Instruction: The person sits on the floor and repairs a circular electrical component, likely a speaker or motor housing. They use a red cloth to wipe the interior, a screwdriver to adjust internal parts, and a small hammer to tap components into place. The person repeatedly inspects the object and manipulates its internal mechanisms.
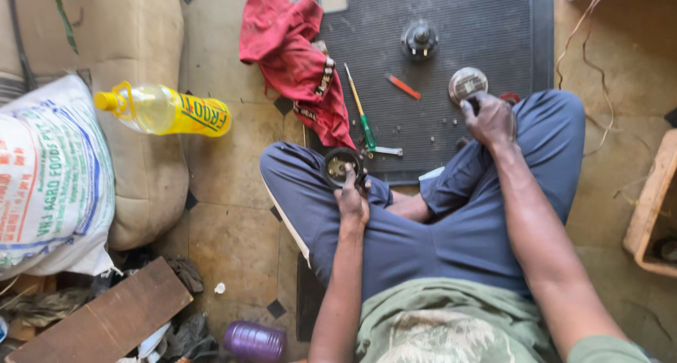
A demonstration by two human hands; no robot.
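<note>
— Why is that round part sitting on your knee?

— My left hand steadies it there. The black ring-shaped housing rests on my left leg, and my fingers curl over its lower edge, pinching it so the open face looks up at me. The knee gives it a firm seat.

— And your other hand?

— My right hand is stretched out past my right knee to the ribbed black mat. The fingers are bunched together, tips down, right at the near edge of the round silver disc. Whether I have actually pinched something under them, I cannot tell; the knuckles cover it.

— Everything else is laid out in front of you?

— Yes, within arm's reach. The green-handled screwdriver lies slanted just beyond the housing, a small orange tool near it, and 1 dark round hub with a shaft stands upright further out. A few small screws are scattered on the mat, where the ribs likely stop them rolling.

— The red cloth?

— The red cloth is bunched at the mat's left edge, handy. The yellow oil bottle lies on its side on a tan sack, well apart.
</note>
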